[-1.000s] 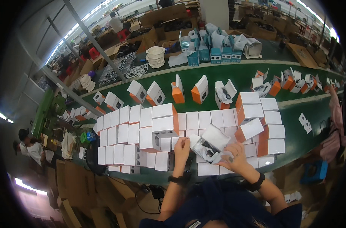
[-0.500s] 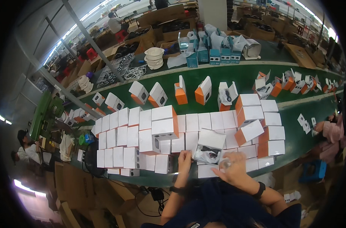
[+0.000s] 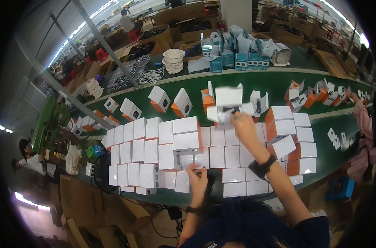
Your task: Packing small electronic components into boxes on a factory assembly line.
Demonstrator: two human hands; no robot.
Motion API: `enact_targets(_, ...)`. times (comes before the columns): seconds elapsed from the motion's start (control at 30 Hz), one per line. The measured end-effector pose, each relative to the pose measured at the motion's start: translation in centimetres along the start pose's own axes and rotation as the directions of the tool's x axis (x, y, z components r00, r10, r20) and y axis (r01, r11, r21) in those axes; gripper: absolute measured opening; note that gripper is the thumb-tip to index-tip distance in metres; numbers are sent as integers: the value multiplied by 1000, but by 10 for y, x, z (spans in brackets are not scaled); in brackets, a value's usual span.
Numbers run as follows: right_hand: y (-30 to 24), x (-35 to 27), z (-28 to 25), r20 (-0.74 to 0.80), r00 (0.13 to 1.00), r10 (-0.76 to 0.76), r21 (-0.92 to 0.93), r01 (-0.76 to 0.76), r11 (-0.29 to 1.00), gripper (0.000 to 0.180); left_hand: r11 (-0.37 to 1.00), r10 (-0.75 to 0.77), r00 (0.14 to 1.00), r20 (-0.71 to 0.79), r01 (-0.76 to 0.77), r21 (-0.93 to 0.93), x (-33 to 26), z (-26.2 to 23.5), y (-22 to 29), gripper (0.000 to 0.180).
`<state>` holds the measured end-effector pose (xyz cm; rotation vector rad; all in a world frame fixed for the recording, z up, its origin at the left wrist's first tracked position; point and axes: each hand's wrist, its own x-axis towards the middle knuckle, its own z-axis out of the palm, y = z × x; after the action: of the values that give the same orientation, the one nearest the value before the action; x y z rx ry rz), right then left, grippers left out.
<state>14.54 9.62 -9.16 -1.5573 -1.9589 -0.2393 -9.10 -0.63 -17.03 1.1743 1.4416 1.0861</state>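
My right hand (image 3: 243,124) is stretched forward to the green belt, its fingers closed at the near side of an open white box (image 3: 228,97). The box is blurred by motion; its lid stands up, side flaps stick out, and something dark shows inside. My left hand (image 3: 198,177) rests low over the near rows, its fingertips slightly apart and touching or just above a closed white box (image 3: 201,158). Nothing shows between those fingers. Around both hands lie several rows of closed white boxes with orange sides, such as a stacked one (image 3: 187,142).
Open white-and-orange boxes (image 3: 182,103) stand along the green belt (image 3: 144,97). Beyond it are teal boxes (image 3: 241,61) with white bags and stacked white parts (image 3: 173,60). A metal post (image 3: 107,45) rises at left. A co-worker in a pink sleeve (image 3: 361,136) is at right.
The open white box has gone from just before me to the belt with my right hand. My left hand has come off its side and stayed low. The view has shifted slightly.
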Motion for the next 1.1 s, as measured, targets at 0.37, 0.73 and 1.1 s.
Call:
enact_targets(0.37, 62, 6, 142, 191, 980, 59, -15, -57, 998, 8, 951, 242, 873, -423, -126, 283, 53, 43, 2, 107)
enact_targets(0.73, -74, 19, 78, 272, 955, -118, 629, -84, 773, 96, 928, 357, 804, -476, -248, 278, 58, 46, -14, 92)
enact_targets(1.1, -82, -22, 49, 422, 906, -35, 578, -239, 780, 91, 857, 470, 788, -398, -298, 422, 49, 37, 11, 101)
